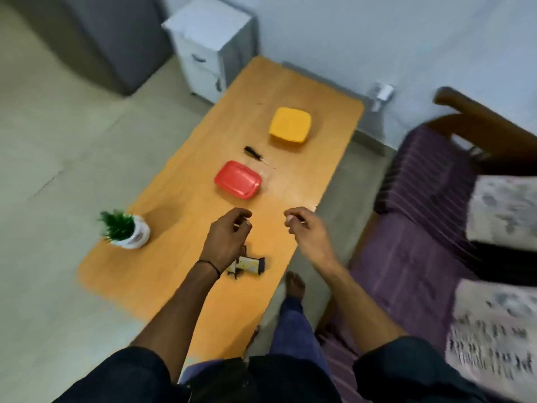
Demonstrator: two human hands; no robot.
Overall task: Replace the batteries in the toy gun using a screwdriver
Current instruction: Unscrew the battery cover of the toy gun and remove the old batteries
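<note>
Lying at the near end of the bench (174, 263), partly under the left hand (228, 239), the toy gun (250, 264) looks like light, stiff plastic, best gripped round its body. That hand and the right hand (306, 229) hover with fingers loosely curled; whether they pinch anything I cannot tell. Farther off, the thin screwdriver (253, 153), best taken by its dark handle, lies between a red box (238, 179) and a yellow box (290, 125).

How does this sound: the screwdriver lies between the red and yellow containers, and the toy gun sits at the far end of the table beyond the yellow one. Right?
Not quite. The head view shows the toy gun at the near end of the table, partly behind the left hand. The screwdriver does lie between the red container and the yellow container.
</note>
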